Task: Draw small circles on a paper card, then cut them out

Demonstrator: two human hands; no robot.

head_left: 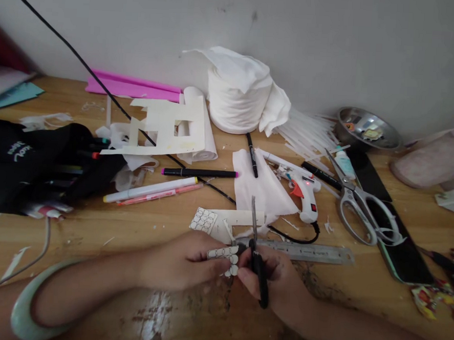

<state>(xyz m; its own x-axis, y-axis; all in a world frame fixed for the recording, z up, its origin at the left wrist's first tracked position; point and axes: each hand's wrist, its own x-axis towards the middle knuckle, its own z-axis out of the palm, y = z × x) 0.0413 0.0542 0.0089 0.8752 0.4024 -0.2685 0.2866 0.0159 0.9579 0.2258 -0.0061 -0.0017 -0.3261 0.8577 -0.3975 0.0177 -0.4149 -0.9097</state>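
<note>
My left hand (194,260) pinches a small piece of cream paper (224,253) with drawn circles, its right edge cut into scallops. In my right hand (278,275) is a pair of black-handled scissors (258,269), blades pointing up and away from me. The two hands are close together, with the paper's cut edge beside the right fingertips. Just beyond the left hand lies another paper piece with circles (204,220). A steel ruler (310,252) lies flat behind the right hand, partly hidden by it.
A white glue gun (306,195) with a lit red light lies beyond the ruler. Large grey scissors (357,206) rest by two dark phones (408,253). Markers (199,173), a black pencil case (42,169), a white cloth roll (235,98) and a metal bowl (368,128) surround the workspace.
</note>
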